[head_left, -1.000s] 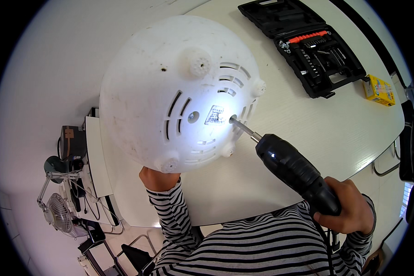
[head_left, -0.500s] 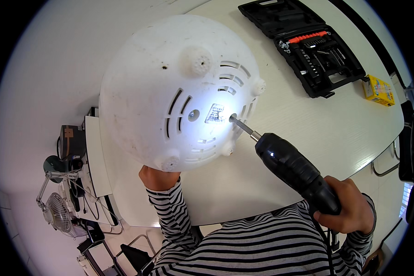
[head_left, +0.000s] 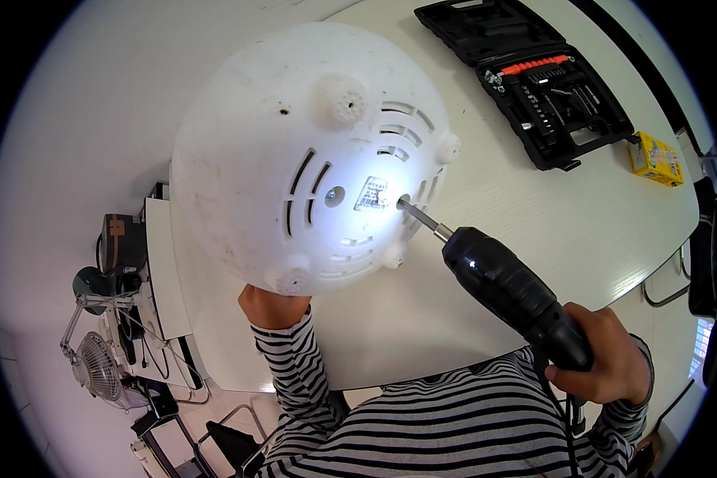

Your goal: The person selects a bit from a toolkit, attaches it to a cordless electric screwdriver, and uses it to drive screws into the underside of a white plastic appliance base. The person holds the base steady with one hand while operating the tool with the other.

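- a pale table (head_left: 422, 334) is spreading beneath the work, its edges bending with the wide lens.
- a white, rounded housing (head_left: 247, 135) is filling the upper middle, over the table in front of the person; it is tilting its underside, with vent slots and knobby feet, toward the viewer.
- a striped top (head_left: 454, 430) is showing along the bottom edge.
- a black tool case (head_left: 494, 32) is lying open at the upper right, holding small dark tools and a red one.
- a black power screwdriver (head_left: 502, 275) is slanting up and left toward the housing.
- the right hand (head_left: 605, 350) is gripping the screwdriver's rear end, its fingers clamping around it.
- a desk fan (head_left: 95, 366) is standing at the far left.
- the left hand (head_left: 275, 309) is touching the housing's lower edge; its fingers are hiding behind it, so how they are closing cannot be told.
- a yellow box (head_left: 656, 159) is sitting just beside the case.
- a metal bit (head_left: 425, 217) is reaching from the screwdriver into a recessed hole (head_left: 403, 200), right of a bright-lit label (head_left: 372, 193).
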{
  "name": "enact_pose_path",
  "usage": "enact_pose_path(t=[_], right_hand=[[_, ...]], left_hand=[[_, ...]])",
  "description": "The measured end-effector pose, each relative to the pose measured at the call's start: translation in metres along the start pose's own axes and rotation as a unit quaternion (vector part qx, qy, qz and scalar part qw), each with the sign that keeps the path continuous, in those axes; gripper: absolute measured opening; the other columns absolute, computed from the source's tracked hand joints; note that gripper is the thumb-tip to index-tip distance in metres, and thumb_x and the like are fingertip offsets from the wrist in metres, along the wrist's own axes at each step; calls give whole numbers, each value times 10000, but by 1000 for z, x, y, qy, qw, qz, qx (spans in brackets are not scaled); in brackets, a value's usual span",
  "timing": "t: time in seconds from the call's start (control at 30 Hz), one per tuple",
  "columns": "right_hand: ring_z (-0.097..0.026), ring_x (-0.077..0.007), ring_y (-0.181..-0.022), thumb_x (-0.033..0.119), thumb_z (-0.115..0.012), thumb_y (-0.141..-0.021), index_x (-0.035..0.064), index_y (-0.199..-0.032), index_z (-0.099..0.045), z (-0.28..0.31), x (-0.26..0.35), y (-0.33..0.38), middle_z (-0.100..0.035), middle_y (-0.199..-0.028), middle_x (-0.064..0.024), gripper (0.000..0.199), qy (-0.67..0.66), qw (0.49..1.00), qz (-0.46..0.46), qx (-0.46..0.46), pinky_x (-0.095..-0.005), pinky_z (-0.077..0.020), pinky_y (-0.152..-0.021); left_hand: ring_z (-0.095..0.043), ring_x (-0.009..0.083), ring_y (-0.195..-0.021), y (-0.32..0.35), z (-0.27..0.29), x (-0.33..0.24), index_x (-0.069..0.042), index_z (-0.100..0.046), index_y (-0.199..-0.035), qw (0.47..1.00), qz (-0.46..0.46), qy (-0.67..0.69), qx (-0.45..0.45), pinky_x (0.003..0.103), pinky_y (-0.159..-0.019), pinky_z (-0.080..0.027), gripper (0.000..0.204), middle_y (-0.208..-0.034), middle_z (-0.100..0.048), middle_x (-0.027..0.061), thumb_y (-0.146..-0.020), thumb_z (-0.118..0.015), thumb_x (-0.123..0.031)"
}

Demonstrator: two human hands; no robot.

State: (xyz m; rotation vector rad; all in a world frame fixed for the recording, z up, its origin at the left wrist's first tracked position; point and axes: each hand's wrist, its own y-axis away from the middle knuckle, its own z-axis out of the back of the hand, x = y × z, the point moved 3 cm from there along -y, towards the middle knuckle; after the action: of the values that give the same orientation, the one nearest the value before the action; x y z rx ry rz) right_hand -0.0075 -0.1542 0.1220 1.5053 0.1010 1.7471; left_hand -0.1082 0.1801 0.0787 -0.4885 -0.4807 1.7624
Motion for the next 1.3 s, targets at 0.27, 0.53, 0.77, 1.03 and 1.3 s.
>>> enact_pose_path(t=[0.27, 0.53, 0.77, 1.03, 1.3], right_hand=[[-468, -202, -353, 201, -646, -553, -64, -793, -511, 2, 4, 0, -481, -452, -77, 382, 3, 1000, -17, 10, -270, -386, -382], [-469, -202, -357, 199, -647, -549, -60, -788, -512, 1, 2, 0, -482, -454, -78, 377, 6, 1000, 2, 1, -270, -387, -384], [-477, -205, -364, 196, -645, -550, -59, -792, -513, 3, 5, 0, -484, -457, -81, 375, 14, 1000, -14, 6, -275, -392, -389], [-478, -203, -366, 193, -644, -547, -64, -798, -511, 3, 5, 0, -489, -462, -84, 383, 16, 1000, -6, 3, -276, -392, -391], [-479, -202, -364, 193, -652, -546, -66, -798, -510, 3, 6, -1, -492, -463, -84, 387, 17, 1000, -2, 2, -269, -392, -386]], left_hand=[[-620, 249, -650, 0, -1, 0, -73, -581, -942, 1000, 4, 5, 0, 304, -556, -498, 412, -808, -643, 65, -588, -733, -219], [-623, 252, -667, -2, 1, -3, -69, -577, -950, 1000, 0, 0, 2, 307, -572, -500, 418, -820, -643, 69, -591, -733, -216], [-623, 251, -666, -2, 1, -1, -74, -581, -942, 1000, 2, 8, 3, 307, -575, -500, 410, -820, -644, 66, -592, -734, -224], [-620, 245, -645, 0, 0, 0, -77, -579, -947, 1000, 22, 13, 4, 303, -553, -498, 418, -817, -644, 63, -590, -734, -232], [-616, 252, -629, -1, 1, -1, -75, -585, -924, 1000, 6, 11, -7, 307, -537, -497, 397, -795, -642, 64, -587, -729, -227]])
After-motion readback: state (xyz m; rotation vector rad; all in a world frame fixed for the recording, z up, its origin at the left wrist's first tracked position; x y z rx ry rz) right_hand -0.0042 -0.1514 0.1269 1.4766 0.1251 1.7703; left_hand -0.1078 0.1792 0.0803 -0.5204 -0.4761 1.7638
